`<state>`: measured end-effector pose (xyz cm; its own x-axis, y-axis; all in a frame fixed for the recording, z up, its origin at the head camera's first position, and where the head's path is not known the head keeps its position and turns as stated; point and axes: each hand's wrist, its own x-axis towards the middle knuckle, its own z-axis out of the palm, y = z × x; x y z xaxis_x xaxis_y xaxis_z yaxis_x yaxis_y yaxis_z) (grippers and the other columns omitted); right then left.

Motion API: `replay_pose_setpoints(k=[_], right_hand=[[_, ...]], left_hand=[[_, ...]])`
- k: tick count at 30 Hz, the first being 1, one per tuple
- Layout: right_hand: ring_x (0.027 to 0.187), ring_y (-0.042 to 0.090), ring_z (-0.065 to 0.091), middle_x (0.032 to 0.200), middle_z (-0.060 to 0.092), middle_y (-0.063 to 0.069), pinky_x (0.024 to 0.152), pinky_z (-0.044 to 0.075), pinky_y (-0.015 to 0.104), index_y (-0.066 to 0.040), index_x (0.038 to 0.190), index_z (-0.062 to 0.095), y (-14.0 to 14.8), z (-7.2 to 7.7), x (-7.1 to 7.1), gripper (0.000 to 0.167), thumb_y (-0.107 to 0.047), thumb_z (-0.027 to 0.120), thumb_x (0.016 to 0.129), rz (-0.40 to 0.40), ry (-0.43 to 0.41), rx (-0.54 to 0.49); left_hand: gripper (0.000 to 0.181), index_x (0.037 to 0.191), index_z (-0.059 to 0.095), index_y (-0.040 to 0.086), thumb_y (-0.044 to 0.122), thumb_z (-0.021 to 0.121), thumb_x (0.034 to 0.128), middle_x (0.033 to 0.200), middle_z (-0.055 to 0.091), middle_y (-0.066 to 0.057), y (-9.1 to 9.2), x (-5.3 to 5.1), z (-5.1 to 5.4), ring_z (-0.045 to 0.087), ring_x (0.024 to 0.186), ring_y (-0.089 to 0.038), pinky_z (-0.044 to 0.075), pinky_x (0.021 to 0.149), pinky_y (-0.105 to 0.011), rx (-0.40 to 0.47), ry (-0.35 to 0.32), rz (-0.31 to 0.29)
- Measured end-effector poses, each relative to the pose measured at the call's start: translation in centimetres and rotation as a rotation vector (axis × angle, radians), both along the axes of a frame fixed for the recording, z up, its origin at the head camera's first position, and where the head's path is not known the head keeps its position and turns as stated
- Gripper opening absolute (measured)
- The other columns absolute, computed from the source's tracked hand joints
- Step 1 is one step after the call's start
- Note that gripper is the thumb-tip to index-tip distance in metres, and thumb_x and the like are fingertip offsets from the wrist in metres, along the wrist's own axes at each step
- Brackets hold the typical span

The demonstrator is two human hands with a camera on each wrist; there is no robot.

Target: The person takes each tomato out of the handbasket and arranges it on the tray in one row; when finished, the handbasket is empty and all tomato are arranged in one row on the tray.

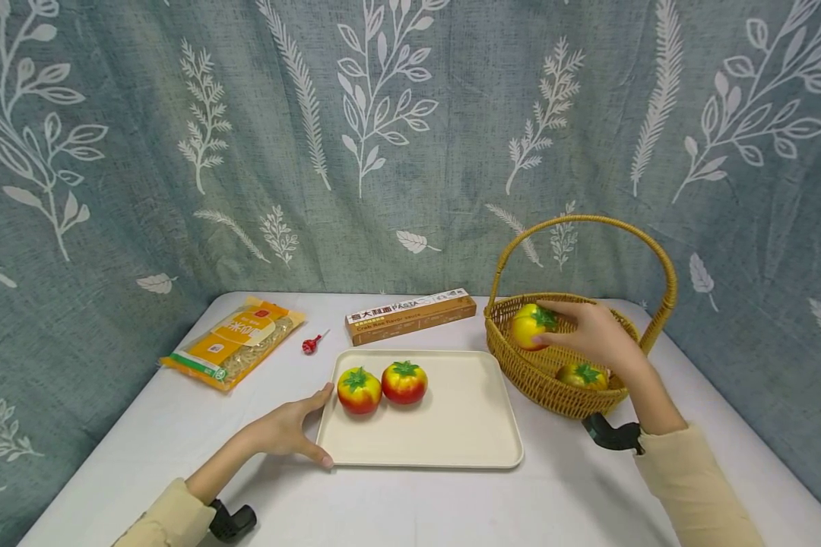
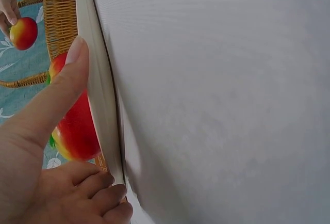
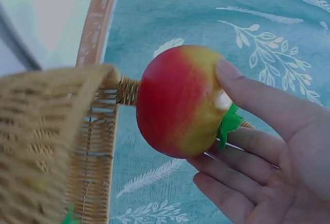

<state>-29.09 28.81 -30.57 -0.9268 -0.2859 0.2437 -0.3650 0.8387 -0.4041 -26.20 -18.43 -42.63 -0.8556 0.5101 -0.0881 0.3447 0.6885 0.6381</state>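
From my remote station I'm watching a white-covered table stretching ahead, its far edge meeting a grey-blue curtain that is wrapping round the back and both sides, showing white sprigs, feathers and leaves. Soft shadows are falling on the white near both forearms.

My right hand is pinching a red-and-yellow tomato between thumb and fingers, and that fruit is hanging above the wicker basket, toward its left side; another tomato is lying inside. My left hand is spreading thumb and forefinger along the cream tray at its left edge, touching the rim rather than clenching. Two tomatoes, a left one and a right one, are sitting side by side on the tray.

Behind it, a pasta box is lying near the curtain; a red lollipop and an orange packet are resting farther left.
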Motion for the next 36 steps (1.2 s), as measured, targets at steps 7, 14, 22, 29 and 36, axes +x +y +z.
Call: replay_pose_setpoints(k=[7,14,22,29,36], right_hand=[[0.049,0.013,0.036,0.127,0.058,0.026,0.060,0.042,0.034,-0.005,0.139,0.052,-1.1,-0.7,0.5,0.065,-0.036,0.074,0.086,0.005,0.022,-0.058],[0.108,0.039,0.060,0.128,0.059,0.024,0.090,0.049,0.055,-0.007,0.137,0.055,-1.9,-1.3,0.9,0.070,-0.045,0.074,0.082,0.009,0.049,-0.113],[0.102,0.038,0.062,0.129,0.058,0.023,0.088,0.051,0.052,-0.007,0.136,0.056,-2.9,-1.7,0.9,0.068,-0.043,0.076,0.081,0.028,0.047,-0.128],[0.118,0.041,0.054,0.129,0.058,0.023,0.094,0.048,0.054,-0.006,0.135,0.056,-3.9,-2.3,0.7,0.069,-0.043,0.076,0.081,0.053,0.023,-0.133],[0.114,0.038,0.058,0.125,0.061,0.022,0.091,0.050,0.051,-0.007,0.133,0.059,-5.1,-3.5,0.4,0.065,-0.037,0.079,0.079,0.111,0.043,-0.137]], left_hand=[[0.122,0.151,0.020,-0.004,0.039,0.090,0.0614,0.154,0.023,-0.023,0.1,0.0,-0.1,0.025,0.140,-0.040,0.026,0.112,-0.054,-0.008,0.000,0.000],[0.122,0.151,0.020,-0.004,0.039,0.090,0.0616,0.154,0.023,-0.023,0.1,0.0,-0.1,0.025,0.140,-0.040,0.025,0.112,-0.054,0.000,0.002,-0.005],[0.121,0.151,0.020,-0.004,0.039,0.090,0.0618,0.154,0.023,-0.023,0.1,-0.1,-0.1,0.025,0.140,-0.040,0.025,0.112,-0.053,-0.005,0.003,0.000],[0.122,0.151,0.020,-0.004,0.039,0.090,0.0611,0.154,0.024,-0.023,0.1,-0.1,0.0,0.026,0.140,-0.040,0.026,0.112,-0.053,-0.008,-0.001,0.002],[0.122,0.151,0.020,-0.005,0.039,0.090,0.0610,0.154,0.024,-0.023,0.1,-0.1,-0.1,0.026,0.140,-0.040,0.026,0.112,-0.053,-0.003,0.002,-0.003]])
